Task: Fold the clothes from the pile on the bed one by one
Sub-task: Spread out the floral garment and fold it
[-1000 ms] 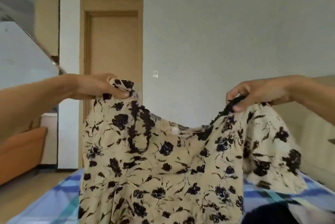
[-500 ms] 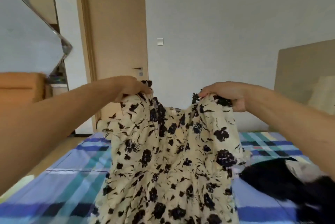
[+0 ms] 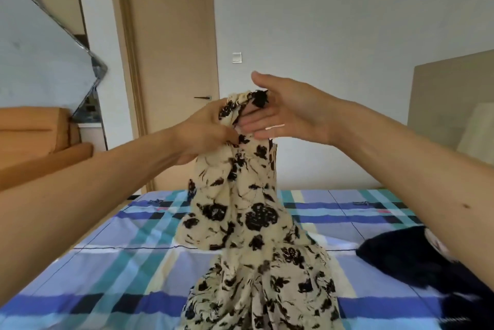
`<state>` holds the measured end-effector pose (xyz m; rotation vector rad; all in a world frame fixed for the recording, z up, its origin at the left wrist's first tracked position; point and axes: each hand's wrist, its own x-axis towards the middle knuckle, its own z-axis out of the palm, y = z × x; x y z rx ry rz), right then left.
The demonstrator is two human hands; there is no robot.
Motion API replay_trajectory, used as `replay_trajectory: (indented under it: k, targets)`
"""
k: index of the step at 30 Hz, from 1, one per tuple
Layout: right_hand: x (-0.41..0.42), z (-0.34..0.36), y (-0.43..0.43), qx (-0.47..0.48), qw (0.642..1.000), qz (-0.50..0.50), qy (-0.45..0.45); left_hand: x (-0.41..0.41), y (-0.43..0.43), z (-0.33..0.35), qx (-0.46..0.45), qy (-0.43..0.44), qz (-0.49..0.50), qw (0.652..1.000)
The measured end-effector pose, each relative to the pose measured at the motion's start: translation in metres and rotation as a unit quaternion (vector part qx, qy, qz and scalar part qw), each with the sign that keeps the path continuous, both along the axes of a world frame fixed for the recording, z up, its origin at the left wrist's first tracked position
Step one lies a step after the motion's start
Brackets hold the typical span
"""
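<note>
The cream, black-flowered fabric garment [image 3: 248, 209] hangs above the blue plaid bed [image 3: 107, 263]. The left hand [image 3: 205, 129] grips its bunched top with curled fingers, and the right hand [image 3: 291, 110] rests straight, spread fingers against it.

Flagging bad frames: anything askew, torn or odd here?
Nothing stands out. The dress hangs bunched from the left hand, its lower part on the bed; the right hand is open beside it. No tears or spills visible.
</note>
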<state>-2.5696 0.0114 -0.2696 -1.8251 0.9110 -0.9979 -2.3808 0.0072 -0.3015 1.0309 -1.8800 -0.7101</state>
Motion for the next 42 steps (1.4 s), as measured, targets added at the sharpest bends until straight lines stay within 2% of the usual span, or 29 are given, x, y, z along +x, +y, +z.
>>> replay_trajectory:
  k: [2, 4, 5, 7, 9, 11, 13, 15, 19, 21, 23, 25, 27, 29, 32, 33, 35, 36, 38, 40, 42]
  targets:
    - [-0.006, -0.004, -0.008, -0.104, 0.993, -0.055, -0.033, 0.008, -0.002, -0.003, -0.011, 0.029, -0.001, 1.000]
    - [-0.017, -0.016, -0.015, -0.153, 0.983, -0.071, -0.067, 0.015, 0.000, -0.003, -0.022, 0.041, -0.007, 0.999]
    - [-0.021, -0.027, -0.019, -0.146, 0.987, -0.046, -0.046, 0.017, 0.001, -0.003, -0.023, 0.046, -0.014, 0.999]
    - [-0.026, -0.057, -0.025, -0.094, 0.992, 0.011, 0.083, 0.024, 0.003, -0.003, -0.014, 0.060, -0.026, 0.998]
    - [-0.025, -0.091, -0.028, -0.003, 0.979, 0.041, 0.199, 0.031, 0.004, -0.003, 0.000, 0.065, -0.030, 0.997]
    - [-0.021, -0.120, -0.033, 0.069, 0.969, 0.060, 0.230, 0.035, 0.007, -0.003, 0.009, 0.061, -0.027, 0.998]
    - [-0.012, -0.139, -0.038, 0.085, 0.972, 0.062, 0.209, 0.042, 0.009, -0.005, 0.015, 0.049, -0.009, 0.999]
    - [-0.003, -0.150, -0.048, 0.067, 0.985, 0.074, 0.141, 0.052, 0.009, -0.009, 0.023, 0.034, 0.028, 0.999]
    - [0.010, -0.164, -0.072, 0.038, 0.999, 0.005, 0.005, 0.071, 0.008, -0.020, 0.029, -0.026, 0.059, 0.997]
    - [0.013, -0.161, -0.077, 0.020, 0.999, 0.000, -0.040, 0.080, 0.008, -0.031, 0.028, -0.117, 0.063, 0.991]
    - [0.016, -0.157, -0.073, -0.003, 1.000, 0.004, -0.029, 0.090, 0.003, -0.051, 0.063, -0.263, 0.085, 0.959]
    - [0.016, -0.157, -0.066, 0.002, 0.999, 0.039, 0.014, 0.096, -0.002, -0.070, 0.129, -0.382, 0.095, 0.910]
    - [0.013, -0.165, -0.063, 0.035, 0.988, 0.109, 0.108, 0.098, -0.009, -0.091, 0.188, -0.434, 0.085, 0.877]
    - [0.013, -0.180, -0.058, 0.079, 0.948, 0.159, 0.264, 0.095, -0.018, -0.116, 0.218, -0.476, 0.079, 0.849]
    - [0.020, -0.195, -0.082, 0.056, 0.869, 0.127, 0.474, 0.083, -0.039, -0.135, 0.226, -0.535, 0.056, 0.812]
    - [0.022, -0.186, -0.103, 0.023, 0.862, 0.098, 0.496, 0.083, -0.058, -0.130, 0.206, -0.558, 0.076, 0.800]
    - [0.027, -0.129, -0.151, -0.120, 0.866, -0.004, 0.486, 0.085, -0.107, -0.086, 0.086, -0.577, 0.195, 0.789]
    - [0.029, -0.077, -0.170, -0.206, 0.877, -0.086, 0.426, 0.085, -0.126, -0.042, 0.000, -0.545, 0.280, 0.791]
    - [0.028, 0.049, -0.172, -0.331, 0.881, -0.241, 0.237, 0.076, -0.136, 0.076, -0.181, -0.425, 0.409, 0.787]
    - [0.027, 0.163, -0.141, -0.421, 0.845, -0.315, 0.101, 0.067, -0.109, 0.191, -0.307, -0.309, 0.471, 0.767]
    - [0.024, 0.236, -0.104, -0.484, 0.808, -0.333, 0.042, 0.062, -0.070, 0.269, -0.382, -0.235, 0.500, 0.741]
